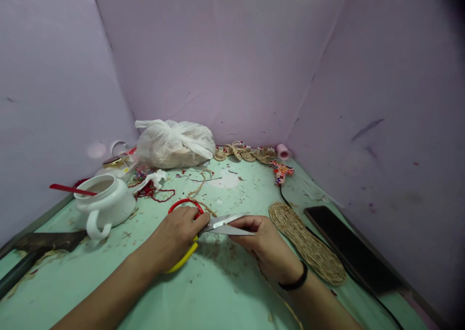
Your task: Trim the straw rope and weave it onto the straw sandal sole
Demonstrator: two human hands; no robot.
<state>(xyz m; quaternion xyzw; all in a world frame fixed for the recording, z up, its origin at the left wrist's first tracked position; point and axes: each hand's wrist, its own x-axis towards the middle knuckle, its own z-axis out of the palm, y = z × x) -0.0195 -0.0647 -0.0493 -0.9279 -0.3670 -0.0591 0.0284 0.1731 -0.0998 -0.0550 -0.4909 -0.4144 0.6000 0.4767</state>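
My left hand [183, 228] is closed around the scissors [221, 226], which have one red and one yellow handle loop. Their blades point right, slightly parted, and reach to the fingers of my right hand [261, 245]. That hand is closed in a pinch beside the blades, with a black band on its wrist. A thin straw cord [281, 298] trails from below it toward the bottom edge; the pinched end is mostly hidden. To the right of this hand lies a woven straw sole [308, 243], flat on the green tabletop [218, 296].
At left stand a white teapot [112, 206] with a red stick in it and a dark-headed tool [47, 243]. Behind are a white plastic bag [174, 146], small straw pieces [241, 151] and a pink spool [283, 151]. A patterned glue gun [282, 171] and dark slab [348, 247] lie right.
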